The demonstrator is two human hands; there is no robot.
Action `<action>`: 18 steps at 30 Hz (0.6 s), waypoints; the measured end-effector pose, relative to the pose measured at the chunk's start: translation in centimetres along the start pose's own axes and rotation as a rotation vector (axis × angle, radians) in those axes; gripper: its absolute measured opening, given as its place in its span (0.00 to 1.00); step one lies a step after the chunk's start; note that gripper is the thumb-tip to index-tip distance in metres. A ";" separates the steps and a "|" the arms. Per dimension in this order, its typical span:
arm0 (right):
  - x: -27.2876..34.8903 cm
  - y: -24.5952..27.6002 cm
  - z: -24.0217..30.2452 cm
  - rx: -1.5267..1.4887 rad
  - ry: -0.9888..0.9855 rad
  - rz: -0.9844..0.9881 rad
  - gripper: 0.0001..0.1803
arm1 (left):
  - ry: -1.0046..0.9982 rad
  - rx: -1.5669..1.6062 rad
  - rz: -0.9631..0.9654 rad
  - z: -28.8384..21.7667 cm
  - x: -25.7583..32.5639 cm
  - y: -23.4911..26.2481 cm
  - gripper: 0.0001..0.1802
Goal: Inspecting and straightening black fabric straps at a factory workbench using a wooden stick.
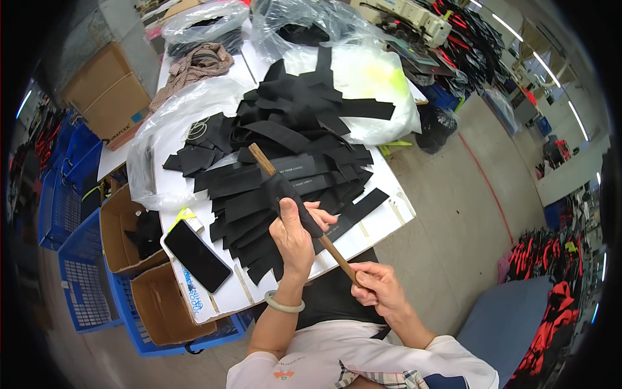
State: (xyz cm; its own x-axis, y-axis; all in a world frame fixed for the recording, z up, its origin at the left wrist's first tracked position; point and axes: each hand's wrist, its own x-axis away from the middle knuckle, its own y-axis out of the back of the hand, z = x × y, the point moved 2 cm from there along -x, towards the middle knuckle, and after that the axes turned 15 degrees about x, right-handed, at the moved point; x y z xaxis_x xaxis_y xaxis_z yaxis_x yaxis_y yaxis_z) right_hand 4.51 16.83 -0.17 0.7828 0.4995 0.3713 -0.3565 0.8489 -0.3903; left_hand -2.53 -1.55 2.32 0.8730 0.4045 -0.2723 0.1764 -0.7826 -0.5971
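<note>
My left hand (295, 236) grips a black fabric sleeve (288, 198) that is pulled over a long wooden stick (262, 159). My right hand (379, 285) holds the near end of that stick, below the table's edge. The stick slants from my right hand up and to the left, over a large heap of black fabric strips (291, 136) on the white table (220, 301). A pale bangle sits on my left wrist.
A black phone (196, 255) lies at the table's near left corner. Clear plastic bags (363, 71) and a checked cloth (194, 68) sit farther back. Cardboard boxes (129, 236) and blue crates (78, 259) stand left of the table. Sewing machines and red-black goods are at the right.
</note>
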 end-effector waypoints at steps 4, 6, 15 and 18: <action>0.4 0.4 -0.4 -0.085 -0.045 -0.004 0.15 | 0.023 -0.108 -0.085 1.4 0.8 -0.1 0.37; 0.9 1.4 0.6 0.266 0.049 -0.162 0.15 | -0.070 -0.187 -0.127 1.4 1.0 -0.9 0.38; 10.0 15.6 -0.5 0.685 0.116 -0.811 0.13 | 0.535 0.613 -0.139 2.3 -2.3 -0.9 0.36; 5.7 16.1 -0.3 1.269 0.235 -0.963 0.12 | 1.025 1.053 0.098 4.3 1.6 -2.0 0.39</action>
State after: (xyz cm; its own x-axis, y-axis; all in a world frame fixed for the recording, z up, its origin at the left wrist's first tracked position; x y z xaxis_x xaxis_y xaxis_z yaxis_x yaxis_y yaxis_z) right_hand 3.44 33.32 -4.61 0.9692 -0.2128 -0.1239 0.2118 0.4638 0.8602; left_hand -3.48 2.65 -0.18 0.8743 -0.4844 0.0304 0.0859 0.0929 -0.9920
